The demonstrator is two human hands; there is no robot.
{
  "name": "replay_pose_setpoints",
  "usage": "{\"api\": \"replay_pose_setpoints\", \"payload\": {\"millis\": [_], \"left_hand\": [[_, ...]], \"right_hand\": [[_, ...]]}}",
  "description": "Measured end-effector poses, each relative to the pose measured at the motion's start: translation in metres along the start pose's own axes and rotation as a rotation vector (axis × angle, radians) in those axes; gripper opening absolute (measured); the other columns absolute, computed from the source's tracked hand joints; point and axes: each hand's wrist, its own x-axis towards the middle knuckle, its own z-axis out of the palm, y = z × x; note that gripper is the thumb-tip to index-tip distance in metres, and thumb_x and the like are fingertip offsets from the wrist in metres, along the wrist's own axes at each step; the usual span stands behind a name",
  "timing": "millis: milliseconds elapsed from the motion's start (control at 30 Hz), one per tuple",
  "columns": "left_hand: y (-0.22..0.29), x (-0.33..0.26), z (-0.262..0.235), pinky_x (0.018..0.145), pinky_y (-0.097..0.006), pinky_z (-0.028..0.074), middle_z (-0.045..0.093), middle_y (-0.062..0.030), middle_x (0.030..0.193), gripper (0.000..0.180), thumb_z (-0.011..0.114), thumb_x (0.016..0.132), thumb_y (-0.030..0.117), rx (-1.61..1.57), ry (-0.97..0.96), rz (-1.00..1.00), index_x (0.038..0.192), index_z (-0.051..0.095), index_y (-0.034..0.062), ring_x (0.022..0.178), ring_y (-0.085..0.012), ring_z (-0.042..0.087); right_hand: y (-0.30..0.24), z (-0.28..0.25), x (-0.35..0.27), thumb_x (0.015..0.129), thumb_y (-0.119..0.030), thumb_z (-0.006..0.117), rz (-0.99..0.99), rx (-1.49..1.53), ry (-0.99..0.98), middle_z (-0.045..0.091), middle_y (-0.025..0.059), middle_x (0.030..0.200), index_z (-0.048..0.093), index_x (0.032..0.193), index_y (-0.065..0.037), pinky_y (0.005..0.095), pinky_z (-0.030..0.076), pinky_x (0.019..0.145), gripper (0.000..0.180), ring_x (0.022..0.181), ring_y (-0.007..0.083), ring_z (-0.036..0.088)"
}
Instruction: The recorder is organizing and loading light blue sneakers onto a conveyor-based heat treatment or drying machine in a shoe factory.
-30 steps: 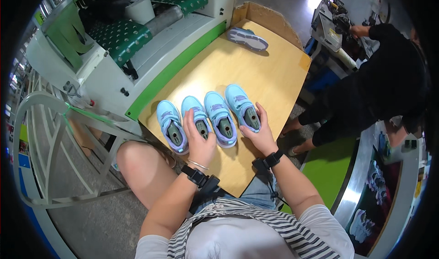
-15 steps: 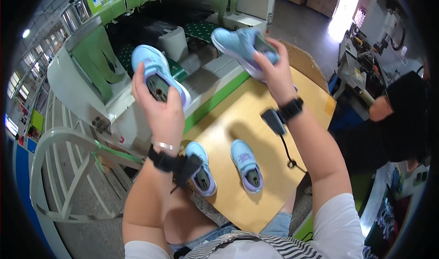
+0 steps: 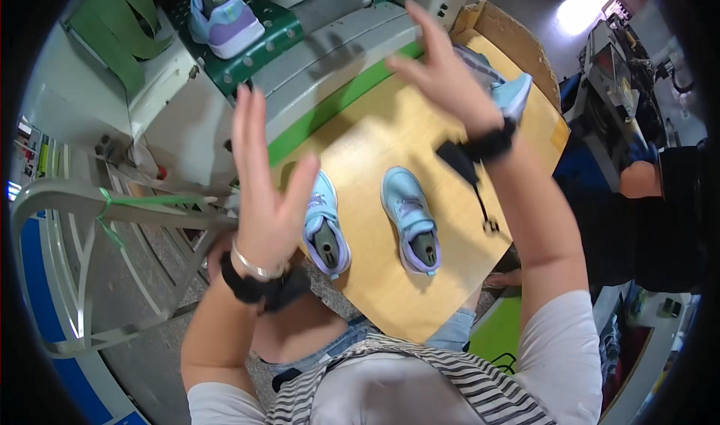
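My left hand [image 3: 266, 189] is raised with flat, spread fingers and holds nothing. My right hand [image 3: 442, 69] is also lifted, fingers apart and empty, above the far side of the wooden table [image 3: 375, 140]. Two light blue shoes with purple soles lie on that table below my hands: one [image 3: 325, 226] partly behind my left hand, the other [image 3: 411, 219] to its right. A purple and blue shoe [image 3: 221, 16] rests on the green perforated conveyor [image 3: 270, 31] at the top. Another light blue shoe [image 3: 510, 91] shows behind my right wrist.
A grey and green machine body [image 3: 330, 65] runs along the table's far edge. A grey metal frame [image 3: 97, 208] stands to my left. A cardboard box [image 3: 502, 35] sits at the table's far end. Another person in dark clothes [image 3: 660, 200] is at the right.
Both hands held a blue shoe half a second ago and are now empty and spread. A shoe now sits on the green conveyor. Two shoes remain on the table.
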Motion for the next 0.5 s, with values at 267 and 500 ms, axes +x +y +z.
{"api": "replay_pose_setpoints", "payload": {"millis": [267,500], "left_hand": [[-0.009,-0.148,0.040,0.123,-0.048,0.022,0.021,-0.0231,0.161,0.113,0.086,0.076,0.029,-0.301,-0.219,-0.417,0.160,0.016,0.0031,0.151,-0.0398,0.022],[0.018,-0.168,0.075,0.122,-0.049,0.023,0.024,-0.0257,0.155,0.095,0.073,0.075,0.009,-0.036,-0.116,-0.318,0.155,0.023,0.0022,0.147,-0.0448,0.024]], "right_hand": [[-0.104,0.039,-0.272,0.084,-0.017,0.078,0.527,0.319,-0.144,0.032,0.0267,0.155,0.019,0.157,0.002,0.0424,0.029,0.120,0.097,0.146,0.0391,0.033],[-0.104,0.079,-0.270,0.082,-0.005,0.071,0.555,0.389,0.113,0.040,0.0264,0.150,0.028,0.155,0.000,0.0425,0.033,0.118,0.084,0.142,0.0394,0.040]]}}
